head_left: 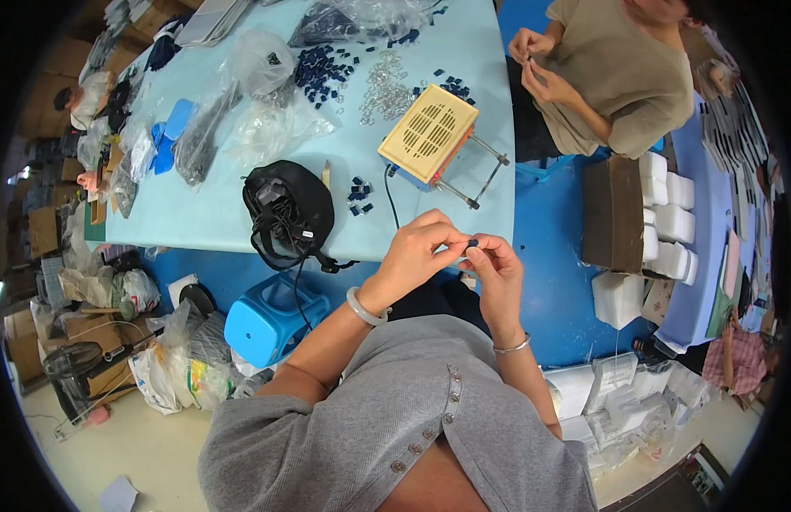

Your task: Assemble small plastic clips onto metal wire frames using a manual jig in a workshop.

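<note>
Just past the table's near edge, my left hand (423, 249) and my right hand (500, 271) meet with fingertips pinched. Between thumb and forefinger of the right one is a small dark blue piece (473, 244). The left fingertips press together right beside it; what they hold, if anything, is hidden. On the light blue table (216, 224), a little group of similar dark blue pieces (359, 194) lies ahead of my left hand. Farther back are a bigger spread of dark blue pieces (320, 72) and a heap of small clear pieces (387, 85).
A cream-topped box with metal rails (431, 132) stands near the table's right edge. Left of it sits a black mesh bag with cables (289, 209). A blue stool (263, 328) is below. Another person (617, 77) works at the far right, beside a cardboard box (613, 213).
</note>
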The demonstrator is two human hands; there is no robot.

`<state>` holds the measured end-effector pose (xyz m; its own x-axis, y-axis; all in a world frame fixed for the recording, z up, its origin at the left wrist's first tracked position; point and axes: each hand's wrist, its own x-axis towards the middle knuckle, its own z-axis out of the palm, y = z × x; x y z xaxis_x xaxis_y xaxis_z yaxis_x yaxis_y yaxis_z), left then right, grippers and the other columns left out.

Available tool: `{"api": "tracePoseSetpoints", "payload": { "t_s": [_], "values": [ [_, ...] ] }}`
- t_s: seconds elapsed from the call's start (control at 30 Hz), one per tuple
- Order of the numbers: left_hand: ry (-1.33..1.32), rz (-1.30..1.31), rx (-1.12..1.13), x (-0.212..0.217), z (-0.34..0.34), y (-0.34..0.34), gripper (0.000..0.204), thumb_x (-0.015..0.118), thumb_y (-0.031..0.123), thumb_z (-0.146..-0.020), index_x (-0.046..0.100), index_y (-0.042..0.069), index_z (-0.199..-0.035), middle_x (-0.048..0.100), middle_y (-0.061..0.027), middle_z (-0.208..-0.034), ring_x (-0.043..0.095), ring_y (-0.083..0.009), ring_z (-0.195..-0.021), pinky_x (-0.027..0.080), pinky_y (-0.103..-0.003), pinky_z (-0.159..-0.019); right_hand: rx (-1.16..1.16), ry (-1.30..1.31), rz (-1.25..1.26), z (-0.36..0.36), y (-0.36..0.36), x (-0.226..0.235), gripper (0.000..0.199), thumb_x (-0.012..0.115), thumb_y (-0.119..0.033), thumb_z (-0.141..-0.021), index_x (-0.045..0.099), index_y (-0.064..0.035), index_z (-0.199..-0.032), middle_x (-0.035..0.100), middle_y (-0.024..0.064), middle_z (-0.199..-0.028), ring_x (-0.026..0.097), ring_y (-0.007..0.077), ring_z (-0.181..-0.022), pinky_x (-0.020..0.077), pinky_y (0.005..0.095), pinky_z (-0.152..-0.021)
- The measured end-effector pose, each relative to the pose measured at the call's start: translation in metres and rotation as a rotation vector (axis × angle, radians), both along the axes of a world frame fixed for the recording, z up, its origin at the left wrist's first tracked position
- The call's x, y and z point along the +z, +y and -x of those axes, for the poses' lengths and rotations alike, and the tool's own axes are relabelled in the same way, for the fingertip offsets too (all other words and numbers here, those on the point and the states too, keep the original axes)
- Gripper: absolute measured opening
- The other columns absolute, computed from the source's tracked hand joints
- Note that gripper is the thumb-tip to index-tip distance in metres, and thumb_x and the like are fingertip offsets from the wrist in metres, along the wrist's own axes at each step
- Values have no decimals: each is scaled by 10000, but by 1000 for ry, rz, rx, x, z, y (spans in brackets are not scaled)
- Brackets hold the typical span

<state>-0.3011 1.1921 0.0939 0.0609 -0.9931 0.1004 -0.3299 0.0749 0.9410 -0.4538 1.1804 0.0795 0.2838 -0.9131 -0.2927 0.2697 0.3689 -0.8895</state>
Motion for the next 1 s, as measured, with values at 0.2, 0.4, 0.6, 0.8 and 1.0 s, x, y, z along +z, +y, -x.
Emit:
{"api": "tracePoseSetpoints", "payload": {
  "t_s": [0.2, 0.4, 0.6, 0.8, 1.0],
  "values": [
    [-46, 75, 20, -3, 5, 5, 91, 681, 44, -711, 646, 30, -793, 545, -43, -726, 507, -137, -569, 409, -243, -505, 67, -1, 116, 5, -3, -2, 35, 579, -24, -860, 569, -14, -892, 567, 24, -901, 567, 99, -783, 498, 233, -718],
    [31, -11, 105, -10, 11, 8, 85, 684, 19, -695, 644, 26, -770, 544, -31, -723, 475, -87, -552, 384, -220, -483, 78, 1, 87, 3, 2, -2, 54, 563, -36, -875, 543, -7, -916, 553, 33, -936, 563, 101, -801, 493, 238, -741],
    [158, 25, 198, -26, 15, 5, 64, 675, 12, -720, 660, 29, -780, 545, -23, -717, 435, -61, -540, 340, -205, -465, 113, -45, 16, 3, -13, -11, 93, 577, -77, -876, 528, -21, -932, 576, 19, -859, 573, 92, -793, 484, 224, -722],
    [166, -63, 197, -40, 9, 9, 101, 674, 50, -771, 695, 51, -869, 539, -15, -694, 418, -56, -537, 334, -205, -475, 73, 279, 172, 16, -44, -15, 68, 605, -25, -827, 571, -29, -886, 589, 4, -782, 575, 74, -709, 459, 200, -636],
    [163, -112, 189, -46, 1, 17, 94, 669, 66, -784, 696, 53, -872, 525, -19, -670, 413, -66, -524, 337, -219, -476, 97, 887, 554, 20, -85, -29, 95, 641, 6, -724, 596, -27, -800, 577, 52, -646, 571, 123, -592, 462, 242, -554]
  ]
}}
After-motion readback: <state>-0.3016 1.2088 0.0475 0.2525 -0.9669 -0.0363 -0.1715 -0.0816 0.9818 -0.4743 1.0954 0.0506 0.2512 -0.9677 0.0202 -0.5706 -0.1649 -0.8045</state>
